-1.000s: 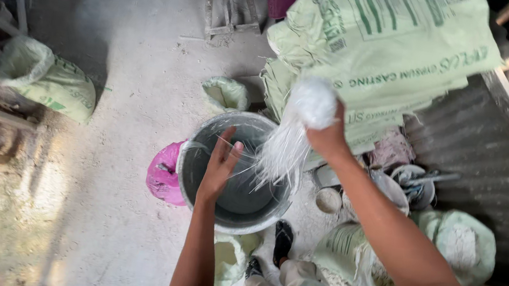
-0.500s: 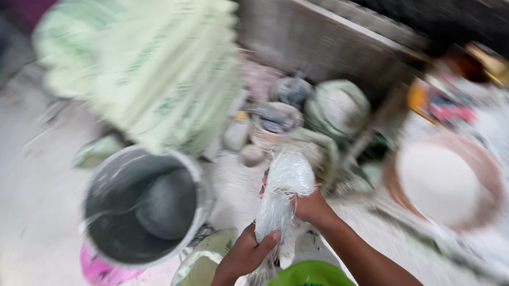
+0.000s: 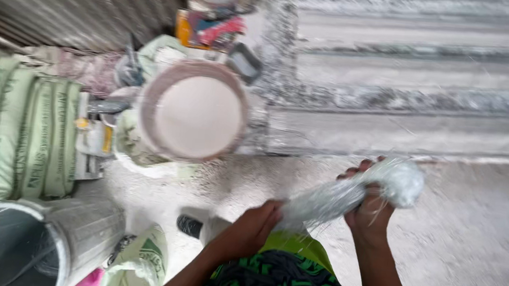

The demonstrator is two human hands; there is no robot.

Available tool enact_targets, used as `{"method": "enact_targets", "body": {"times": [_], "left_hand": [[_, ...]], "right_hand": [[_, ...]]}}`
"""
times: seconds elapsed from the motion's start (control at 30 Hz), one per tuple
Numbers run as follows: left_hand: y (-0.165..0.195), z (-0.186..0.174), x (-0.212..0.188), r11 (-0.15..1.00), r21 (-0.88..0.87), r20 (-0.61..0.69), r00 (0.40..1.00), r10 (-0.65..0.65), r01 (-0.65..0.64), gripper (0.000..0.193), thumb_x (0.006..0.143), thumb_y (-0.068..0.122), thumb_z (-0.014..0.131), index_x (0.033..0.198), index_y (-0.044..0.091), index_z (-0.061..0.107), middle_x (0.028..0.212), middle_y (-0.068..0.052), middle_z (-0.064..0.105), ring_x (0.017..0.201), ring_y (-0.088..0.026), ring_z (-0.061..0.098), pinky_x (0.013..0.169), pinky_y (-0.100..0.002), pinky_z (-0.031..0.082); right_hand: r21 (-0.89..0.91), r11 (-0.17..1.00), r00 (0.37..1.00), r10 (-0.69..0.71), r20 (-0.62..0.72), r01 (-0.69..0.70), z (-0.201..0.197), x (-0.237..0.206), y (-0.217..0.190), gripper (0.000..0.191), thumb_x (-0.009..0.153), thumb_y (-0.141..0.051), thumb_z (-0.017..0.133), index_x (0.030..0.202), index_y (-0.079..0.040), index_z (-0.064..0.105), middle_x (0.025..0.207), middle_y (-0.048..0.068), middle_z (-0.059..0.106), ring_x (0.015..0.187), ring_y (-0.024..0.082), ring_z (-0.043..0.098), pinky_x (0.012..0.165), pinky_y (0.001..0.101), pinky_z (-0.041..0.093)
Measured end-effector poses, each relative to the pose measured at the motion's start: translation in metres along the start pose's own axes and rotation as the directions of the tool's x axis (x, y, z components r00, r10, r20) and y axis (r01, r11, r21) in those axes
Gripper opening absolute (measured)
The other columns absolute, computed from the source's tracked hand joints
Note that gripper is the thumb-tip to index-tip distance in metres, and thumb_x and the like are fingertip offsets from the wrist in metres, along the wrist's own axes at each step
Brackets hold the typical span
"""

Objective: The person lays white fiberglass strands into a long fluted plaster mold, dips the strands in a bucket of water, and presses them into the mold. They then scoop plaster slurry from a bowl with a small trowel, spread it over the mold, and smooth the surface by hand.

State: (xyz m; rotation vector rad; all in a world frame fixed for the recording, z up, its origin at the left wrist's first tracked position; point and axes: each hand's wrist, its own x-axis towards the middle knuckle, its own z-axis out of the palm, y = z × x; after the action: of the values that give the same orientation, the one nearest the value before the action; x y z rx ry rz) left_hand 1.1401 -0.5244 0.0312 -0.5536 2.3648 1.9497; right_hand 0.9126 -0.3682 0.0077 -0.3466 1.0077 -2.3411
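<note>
A white bundle of glassy fibre strands [image 3: 349, 192] is clenched in both closed grips, left hand [image 3: 252, 227] and right hand [image 3: 372, 213]; strands could be shed at 12 o'clock if pulled unevenly.

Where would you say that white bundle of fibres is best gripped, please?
Probably as it is held now: the bundle of white fibres has a thick rounded head on the right, where the right hand wraps it from below, and a thinner tail running down-left, which the left hand pinches. Gripping both ends should keep the loose strands together.
</note>
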Motion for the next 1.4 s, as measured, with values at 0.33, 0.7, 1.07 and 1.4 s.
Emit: {"method": "enact_targets", "body": {"times": [0.33,0.7,1.07,1.4], "left_hand": [[0.050,-0.003,0.192,0.837,0.544,-0.330,0.904,0.271,-0.052,0.022,0.097,0.010,0.053,0.111,0.010,0.070,0.112,-0.011,0.074,0.089,-0.032,0.073,0.076,-0.044,0.057],[0.072,-0.126,0.414,0.672,0.712,-0.448,0.607,0.657,-0.202,0.007,0.103,0.006,0.061,0.107,0.008,0.067,0.104,-0.010,0.072,0.090,-0.033,0.072,0.076,-0.043,0.058],[0.007,-0.209,0.479,0.035,0.868,-0.482,0.824,0.298,0.495,0.024,0.093,0.027,0.057,0.105,0.013,0.072,0.118,-0.017,0.069,0.122,-0.039,0.059,0.106,-0.067,0.038],[0.075,-0.080,0.475,0.922,0.350,-0.363,0.883,0.298,-0.167,0.025,0.106,0.015,0.054,0.127,0.003,0.061,0.117,-0.017,0.071,0.103,-0.029,0.072,0.091,-0.040,0.060]], "right_hand": [[0.109,0.975,0.955,-0.164,-0.246,0.195,-0.083,0.192,-0.067,0.029,0.106,-0.022,0.058,0.127,-0.002,0.059,0.119,0.011,0.063,0.106,0.023,0.068,0.089,0.0390,0.062],[-0.358,0.842,0.810,-0.511,-0.287,0.404,-0.153,0.495,-0.147,0.047,0.105,-0.033,0.054,0.139,0.000,0.052,0.142,0.019,0.055,0.141,0.032,0.049,0.127,0.0589,0.025],[-0.300,0.868,0.917,-0.392,0.079,0.397,-0.224,0.521,-0.199,0.068,0.110,-0.050,0.038,0.148,0.005,0.050,0.155,0.030,0.047,0.144,0.038,0.053,0.122,0.0578,0.041],[-0.031,0.974,0.968,-0.228,-0.104,0.226,-0.130,0.499,-0.028,0.068,0.104,-0.051,0.054,0.154,-0.013,0.028,0.149,0.022,0.052,0.142,0.036,0.054,0.117,0.0617,0.054]]}}
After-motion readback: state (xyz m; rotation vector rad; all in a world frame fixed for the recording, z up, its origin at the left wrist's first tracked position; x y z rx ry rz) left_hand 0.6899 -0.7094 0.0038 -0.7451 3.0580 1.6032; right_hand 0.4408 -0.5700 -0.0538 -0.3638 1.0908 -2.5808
